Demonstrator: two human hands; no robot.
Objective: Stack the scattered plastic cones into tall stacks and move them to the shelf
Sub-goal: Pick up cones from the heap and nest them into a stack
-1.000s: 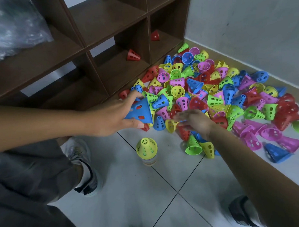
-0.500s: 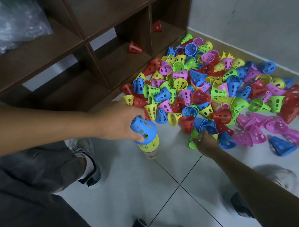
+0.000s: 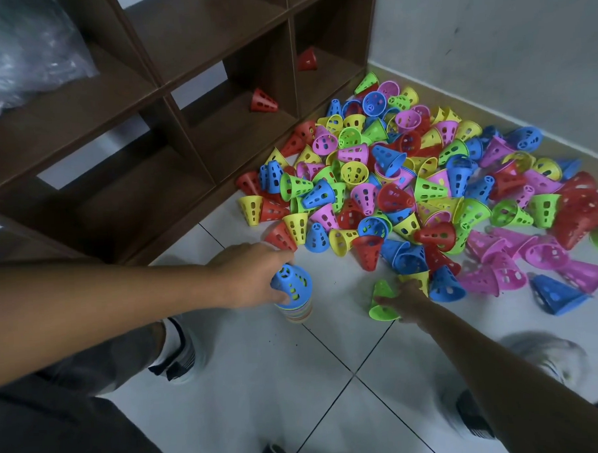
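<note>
1. Left arm: bare forearm extends from the left edge towards centre, roughly level.
2. Left hand (image 3: 248, 274): knuckles up, fingers and thumb curled round a blue cone (image 3: 292, 284).
3. Right arm: bare forearm runs from the lower right corner up and leftward.
4. Right hand (image 3: 405, 298): back facing the camera, fingers gripping a green cone (image 3: 382, 303).
</note>
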